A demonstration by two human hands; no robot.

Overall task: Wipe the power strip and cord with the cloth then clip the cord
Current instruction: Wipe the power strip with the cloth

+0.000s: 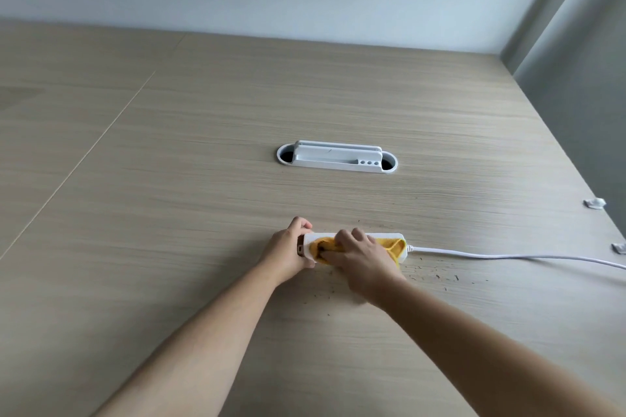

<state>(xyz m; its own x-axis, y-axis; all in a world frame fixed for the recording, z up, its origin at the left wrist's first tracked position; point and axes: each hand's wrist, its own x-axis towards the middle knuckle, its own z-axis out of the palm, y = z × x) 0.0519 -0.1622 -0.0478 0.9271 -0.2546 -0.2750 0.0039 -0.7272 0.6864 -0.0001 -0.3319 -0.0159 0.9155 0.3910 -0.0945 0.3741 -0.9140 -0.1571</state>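
A white power strip [386, 236] lies flat on the wooden table, lengthwise from left to right. My left hand [288, 249] grips its left end. My right hand [360, 256] presses a yellow cloth [389, 245] onto the strip's top face; the cloth covers most of that face. The white cord [508, 256] leaves the strip's right end and runs along the table to the right edge of view. Two small white cord clips [594, 203] [619, 248] sit near the table's right edge, one beyond the cord and one close beside it.
Dark crumbs and specks [437, 276] are scattered on the table just in front of the strip and cord. A white oval cable grommet with a lid [335, 157] is set into the table further back. A pale wall stands behind the table.
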